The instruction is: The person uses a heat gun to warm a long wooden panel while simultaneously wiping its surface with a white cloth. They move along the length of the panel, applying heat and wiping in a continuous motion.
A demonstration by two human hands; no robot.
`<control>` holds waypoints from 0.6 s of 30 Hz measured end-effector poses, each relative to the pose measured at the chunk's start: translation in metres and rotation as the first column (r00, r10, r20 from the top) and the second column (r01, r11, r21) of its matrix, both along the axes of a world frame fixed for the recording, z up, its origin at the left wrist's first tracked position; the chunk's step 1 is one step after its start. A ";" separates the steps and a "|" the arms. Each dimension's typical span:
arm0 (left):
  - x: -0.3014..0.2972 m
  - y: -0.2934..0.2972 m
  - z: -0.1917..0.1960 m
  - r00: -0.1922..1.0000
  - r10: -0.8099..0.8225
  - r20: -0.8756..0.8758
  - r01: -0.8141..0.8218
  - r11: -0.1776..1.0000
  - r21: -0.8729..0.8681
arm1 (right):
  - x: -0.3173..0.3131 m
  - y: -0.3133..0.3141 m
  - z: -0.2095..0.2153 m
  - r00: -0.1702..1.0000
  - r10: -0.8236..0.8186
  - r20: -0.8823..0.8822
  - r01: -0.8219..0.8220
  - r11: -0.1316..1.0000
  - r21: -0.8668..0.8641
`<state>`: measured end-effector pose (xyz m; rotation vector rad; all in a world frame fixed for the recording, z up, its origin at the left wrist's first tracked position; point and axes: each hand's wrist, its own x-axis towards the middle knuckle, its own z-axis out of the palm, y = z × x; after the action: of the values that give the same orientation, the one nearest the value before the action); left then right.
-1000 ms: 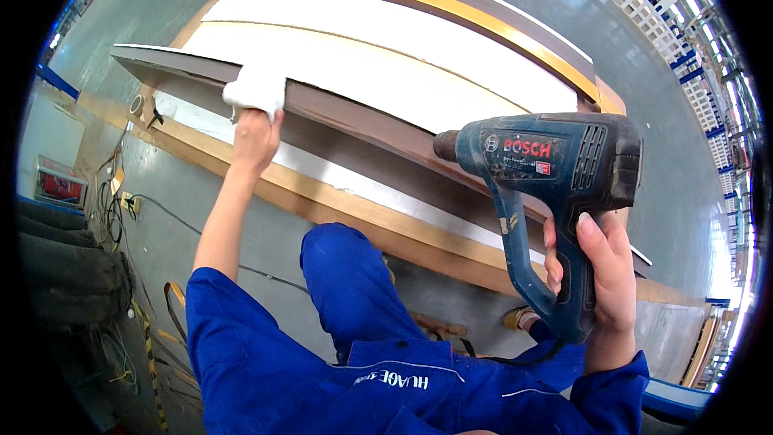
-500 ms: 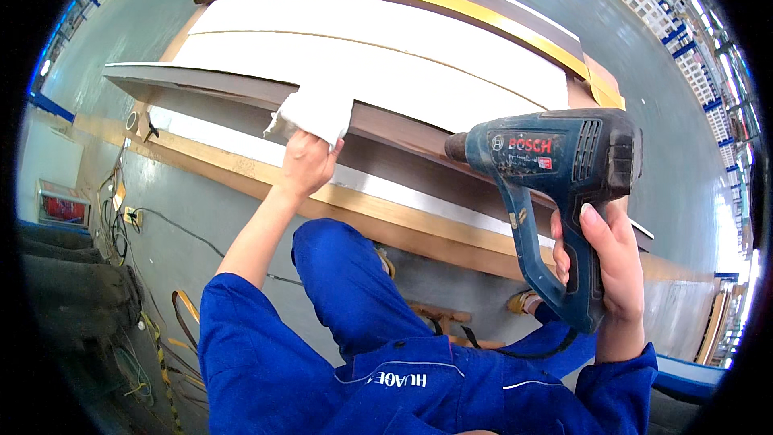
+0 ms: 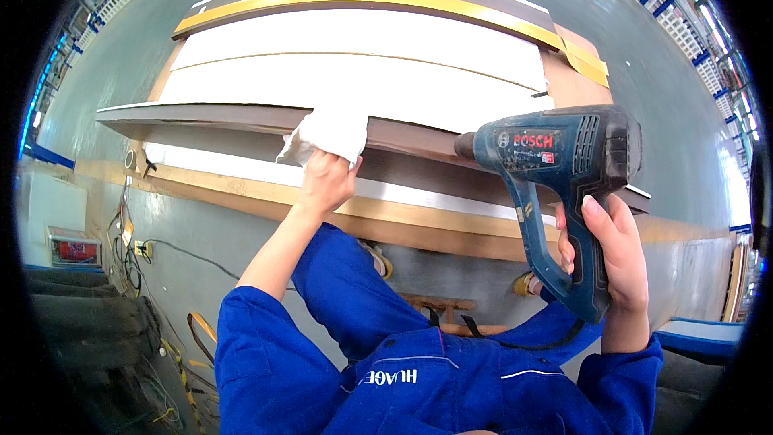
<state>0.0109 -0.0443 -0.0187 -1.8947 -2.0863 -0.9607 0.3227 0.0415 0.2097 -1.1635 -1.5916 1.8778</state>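
Note:
My left hand (image 3: 324, 181) presses a white cloth (image 3: 324, 134) against the dark brown front edge (image 3: 217, 117) of a long white panel (image 3: 354, 84). My right hand (image 3: 608, 250) grips the handle of a blue heat gun (image 3: 555, 169). Its nozzle points left at the same brown edge, a short way right of the cloth. A black cord hangs from the bottom of the gun's handle. My blue sleeves and trouser legs fill the lower part of the view.
Further long panels with yellow and brown edges (image 3: 378, 0) lie stacked behind. A wooden beam (image 3: 266, 197) runs below the panel. Cables and a red box (image 3: 74, 250) lie on the grey floor at the left. Blue racks (image 3: 684, 24) stand at the far right.
My left hand has slid the white cloth to the right along the brown edge, closer to the heat gun's nozzle. The heat gun has stayed almost still in my right hand.

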 end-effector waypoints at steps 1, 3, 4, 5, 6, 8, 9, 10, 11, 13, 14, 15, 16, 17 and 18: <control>0.001 0.000 -0.001 1.000 -0.006 -0.005 0.006 1.000 -0.010 | 0.006 0.000 -0.002 1.000 -0.002 0.004 0.002 1.000 0.000; -0.001 -0.001 -0.001 1.000 -0.015 -0.013 0.015 0.999 -0.033 | 0.017 0.003 -0.005 1.000 -0.001 0.014 0.001 1.000 -0.003; -0.001 -0.002 -0.001 0.999 -0.027 -0.019 0.026 0.999 -0.036 | 0.022 0.003 -0.007 1.000 -0.007 0.013 0.007 1.000 -0.010; -0.002 -0.002 0.001 0.999 -0.039 -0.024 0.038 0.999 -0.038 | 0.026 0.004 -0.008 1.000 -0.012 0.014 0.013 1.000 -0.015; -0.002 -0.001 0.003 0.998 -0.051 -0.029 0.050 0.998 -0.040 | 0.029 0.004 -0.009 1.000 -0.018 0.014 0.019 1.000 -0.021; -0.002 0.005 0.006 0.990 -0.135 -0.050 0.132 0.990 -0.053 | 0.034 0.003 -0.012 0.998 -0.068 -0.011 0.068 0.998 -0.008; -0.001 0.008 0.007 0.982 -0.178 -0.060 0.174 0.983 -0.063 | 0.036 0.002 -0.013 0.995 -0.094 -0.023 0.094 0.996 -0.004; 0.001 0.011 0.008 0.978 -0.197 -0.065 0.190 0.976 -0.103 | 0.038 0.000 -0.014 0.994 -0.110 -0.030 0.109 0.994 -0.009; 0.004 0.013 0.008 0.974 -0.218 -0.067 0.211 0.973 -0.098 | 0.040 -0.001 -0.013 0.991 -0.127 -0.034 0.126 0.992 -0.013; 0.011 0.018 0.009 0.963 -0.260 -0.069 0.254 0.963 -0.089 | 0.045 -0.002 -0.013 0.989 -0.142 -0.032 0.141 0.990 -0.010; 0.014 0.020 0.009 0.961 -0.267 -0.070 0.260 0.961 -0.094 | 0.049 -0.001 -0.013 0.990 -0.141 -0.028 0.141 0.990 -0.002; 0.017 0.022 0.008 0.959 -0.274 -0.071 0.267 0.959 -0.099 | 0.053 0.000 -0.013 0.990 -0.140 -0.023 0.140 0.990 0.006; 0.020 0.023 0.007 0.957 -0.281 -0.072 0.273 0.956 -0.105 | 0.058 0.002 -0.012 0.992 -0.125 -0.016 0.125 0.992 -0.001; 0.024 0.025 0.007 0.953 -0.293 -0.078 0.286 0.954 -0.094 | 0.063 0.003 -0.012 0.994 -0.112 -0.010 0.112 0.994 -0.009; 0.028 0.028 0.006 0.948 -0.306 -0.084 0.300 0.950 -0.083 | 0.066 0.004 -0.013 0.995 -0.099 -0.005 0.099 0.995 -0.016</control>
<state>0.0390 -0.0166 -0.0125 -2.2966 -1.8303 -0.8418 0.3891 0.0450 0.1971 -1.2200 -1.4903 1.8323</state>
